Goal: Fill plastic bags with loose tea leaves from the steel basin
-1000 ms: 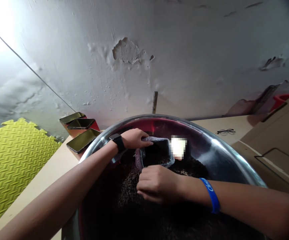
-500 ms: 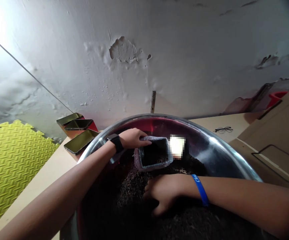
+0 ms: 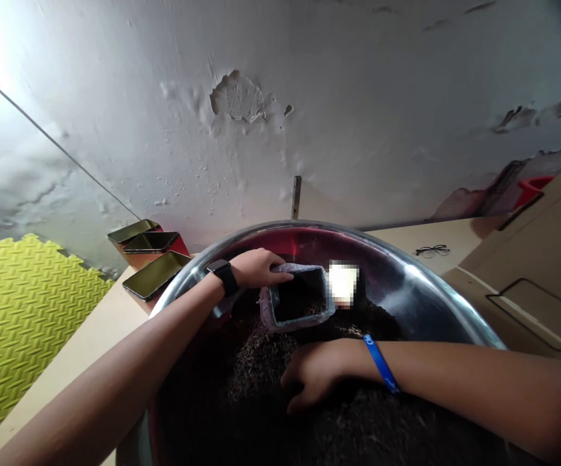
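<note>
A big steel basin (image 3: 435, 285) in front of me holds a heap of dark loose leaves (image 3: 261, 369). My left hand (image 3: 261, 267), with a black watch on its wrist, grips the rim of a small square box lined with a clear plastic bag (image 3: 297, 298) that stands in the leaves at the basin's far side. My right hand (image 3: 316, 378), with a blue band on its wrist, is dug into the leaves just in front of the box, its fingers curled down and partly buried.
Three flat gold-lidded tins (image 3: 156, 255) lie on the beige table (image 3: 81, 343) at the left, beside a yellow foam mat (image 3: 22, 304). A pair of glasses (image 3: 432, 250) lies at the back right. Cardboard boxes (image 3: 537, 272) stand at the right; a peeling white wall rises behind.
My right hand has drawn back from the box's near edge and sunk down into the leaves, its fingers curling under. My left hand has stayed on the box's rim.
</note>
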`<action>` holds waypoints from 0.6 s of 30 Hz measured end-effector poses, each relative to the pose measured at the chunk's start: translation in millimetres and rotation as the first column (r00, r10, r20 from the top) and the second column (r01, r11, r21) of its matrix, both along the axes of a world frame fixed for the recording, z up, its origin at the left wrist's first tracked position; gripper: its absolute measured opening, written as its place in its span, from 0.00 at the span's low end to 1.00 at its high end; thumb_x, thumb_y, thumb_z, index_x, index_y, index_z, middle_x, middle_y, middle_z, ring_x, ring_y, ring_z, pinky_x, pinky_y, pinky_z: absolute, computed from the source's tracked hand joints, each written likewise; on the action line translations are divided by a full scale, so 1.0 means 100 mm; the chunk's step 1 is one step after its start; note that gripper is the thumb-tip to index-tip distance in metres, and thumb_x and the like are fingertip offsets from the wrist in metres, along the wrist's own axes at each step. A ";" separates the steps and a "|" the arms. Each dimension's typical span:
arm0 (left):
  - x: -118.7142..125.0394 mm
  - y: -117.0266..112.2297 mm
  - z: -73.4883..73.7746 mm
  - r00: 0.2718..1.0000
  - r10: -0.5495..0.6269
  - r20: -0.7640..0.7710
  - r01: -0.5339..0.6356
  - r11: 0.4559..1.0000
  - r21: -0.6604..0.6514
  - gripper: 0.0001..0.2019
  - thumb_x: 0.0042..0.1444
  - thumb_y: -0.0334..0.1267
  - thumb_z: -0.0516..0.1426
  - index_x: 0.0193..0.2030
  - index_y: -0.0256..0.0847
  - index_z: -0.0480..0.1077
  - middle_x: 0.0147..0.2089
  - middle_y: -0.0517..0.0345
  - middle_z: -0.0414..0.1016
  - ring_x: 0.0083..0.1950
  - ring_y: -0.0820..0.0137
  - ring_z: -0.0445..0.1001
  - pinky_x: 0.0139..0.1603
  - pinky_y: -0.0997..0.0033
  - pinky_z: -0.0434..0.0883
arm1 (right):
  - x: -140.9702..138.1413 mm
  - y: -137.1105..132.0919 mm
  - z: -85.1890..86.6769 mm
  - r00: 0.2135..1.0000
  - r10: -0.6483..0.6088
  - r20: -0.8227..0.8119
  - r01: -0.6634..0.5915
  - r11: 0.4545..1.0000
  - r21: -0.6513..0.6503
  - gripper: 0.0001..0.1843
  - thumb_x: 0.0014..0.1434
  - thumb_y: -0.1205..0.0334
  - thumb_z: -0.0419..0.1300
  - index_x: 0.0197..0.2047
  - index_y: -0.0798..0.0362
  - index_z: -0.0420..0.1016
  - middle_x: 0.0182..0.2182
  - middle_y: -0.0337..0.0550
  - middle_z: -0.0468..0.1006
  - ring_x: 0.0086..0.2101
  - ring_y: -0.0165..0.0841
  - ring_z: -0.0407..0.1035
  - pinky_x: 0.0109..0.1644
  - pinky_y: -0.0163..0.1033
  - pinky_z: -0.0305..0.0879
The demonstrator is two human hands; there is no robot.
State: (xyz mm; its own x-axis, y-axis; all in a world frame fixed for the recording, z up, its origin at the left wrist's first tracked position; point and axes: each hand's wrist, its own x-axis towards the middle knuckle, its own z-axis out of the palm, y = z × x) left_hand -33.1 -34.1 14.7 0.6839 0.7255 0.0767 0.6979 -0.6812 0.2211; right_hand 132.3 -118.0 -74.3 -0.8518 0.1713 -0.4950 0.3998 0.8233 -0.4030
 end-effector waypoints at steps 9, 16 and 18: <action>0.00 0.00 0.00 1.000 0.020 0.002 -0.020 1.000 -0.010 0.20 0.53 0.55 0.48 0.33 0.39 0.71 0.27 0.58 0.71 0.26 0.74 0.63 0.27 0.74 0.54 | -0.01 0.04 -0.09 0.999 -0.033 -0.007 0.032 0.999 -0.035 0.25 0.52 0.42 0.47 0.38 0.53 0.71 0.29 0.41 0.71 0.27 0.30 0.61 0.28 0.34 0.55; 0.00 0.01 -0.01 1.000 0.014 0.004 -0.014 1.000 -0.002 0.21 0.53 0.56 0.48 0.32 0.39 0.70 0.27 0.58 0.71 0.25 0.74 0.63 0.26 0.74 0.55 | -0.01 0.00 0.01 0.999 -0.033 0.004 0.033 0.999 -0.018 0.25 0.52 0.43 0.46 0.39 0.54 0.71 0.30 0.41 0.71 0.27 0.30 0.60 0.28 0.34 0.55; 0.00 0.02 -0.01 1.000 0.016 0.004 -0.016 1.000 -0.001 0.22 0.53 0.56 0.47 0.31 0.39 0.70 0.27 0.58 0.71 0.25 0.74 0.64 0.26 0.74 0.55 | -0.01 0.00 0.03 0.999 -0.038 0.014 0.039 0.999 -0.015 0.26 0.52 0.43 0.46 0.40 0.54 0.71 0.31 0.42 0.71 0.27 0.30 0.61 0.28 0.34 0.56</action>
